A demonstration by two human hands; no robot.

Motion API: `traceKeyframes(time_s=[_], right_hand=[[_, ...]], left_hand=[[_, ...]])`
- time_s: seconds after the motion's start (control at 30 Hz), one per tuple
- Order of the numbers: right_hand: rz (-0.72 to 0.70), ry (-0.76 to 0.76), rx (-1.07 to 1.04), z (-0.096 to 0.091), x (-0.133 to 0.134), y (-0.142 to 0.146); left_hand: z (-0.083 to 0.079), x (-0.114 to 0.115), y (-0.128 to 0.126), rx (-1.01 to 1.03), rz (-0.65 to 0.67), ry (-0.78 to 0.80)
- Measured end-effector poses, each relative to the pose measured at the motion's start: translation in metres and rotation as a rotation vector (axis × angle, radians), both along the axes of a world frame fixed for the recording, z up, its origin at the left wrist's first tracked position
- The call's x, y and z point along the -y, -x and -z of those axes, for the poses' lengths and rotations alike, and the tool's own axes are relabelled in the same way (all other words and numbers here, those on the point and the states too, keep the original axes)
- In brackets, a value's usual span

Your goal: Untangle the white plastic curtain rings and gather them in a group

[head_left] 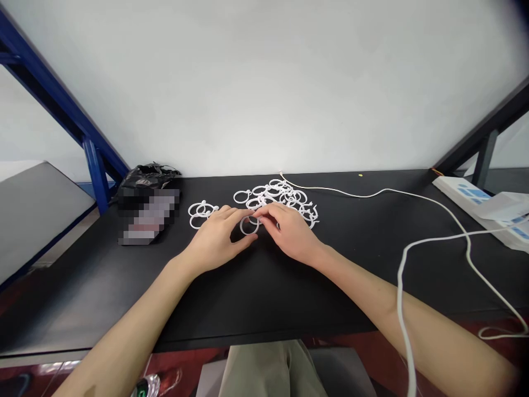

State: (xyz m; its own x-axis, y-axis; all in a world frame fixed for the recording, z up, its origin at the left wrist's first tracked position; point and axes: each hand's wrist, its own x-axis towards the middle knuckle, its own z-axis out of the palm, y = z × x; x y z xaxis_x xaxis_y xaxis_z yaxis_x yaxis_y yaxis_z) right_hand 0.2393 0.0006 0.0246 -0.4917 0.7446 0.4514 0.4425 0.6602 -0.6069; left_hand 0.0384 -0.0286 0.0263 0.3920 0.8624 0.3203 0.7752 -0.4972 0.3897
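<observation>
A single white plastic ring (249, 226) sits between my two hands on the black tabletop (256, 298). My left hand (217, 238) pinches its left side with thumb and fingers. My right hand (289, 230) grips its right side, fingers curled. Just behind my right hand lies a loose heap of several white rings (281, 197). Left of my left hand, a small group of white rings (201, 214) lies apart from the heap.
A black bag (145, 182) and a blurred-out item lie at the back left. A white cable (413, 242) runs across the right side past my right forearm. White boxes (491, 212) sit at the far right. A blue frame post (94, 173) stands at left.
</observation>
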Motion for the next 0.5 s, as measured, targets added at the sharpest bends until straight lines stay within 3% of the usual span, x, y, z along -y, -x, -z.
traceKeyframes(time_s=[0.4,0.5], right_hand=[[0.027,0.007,0.024,-0.0011,0.0003,0.0001],[0.052,-0.035,0.066,0.0035,-0.0009,-0.0012]], left_hand=[[0.0004,-0.0002,-0.0017,0.014,0.012,0.004],[0.0007,-0.0032,0.0003,-0.005,-0.049,-0.069]])
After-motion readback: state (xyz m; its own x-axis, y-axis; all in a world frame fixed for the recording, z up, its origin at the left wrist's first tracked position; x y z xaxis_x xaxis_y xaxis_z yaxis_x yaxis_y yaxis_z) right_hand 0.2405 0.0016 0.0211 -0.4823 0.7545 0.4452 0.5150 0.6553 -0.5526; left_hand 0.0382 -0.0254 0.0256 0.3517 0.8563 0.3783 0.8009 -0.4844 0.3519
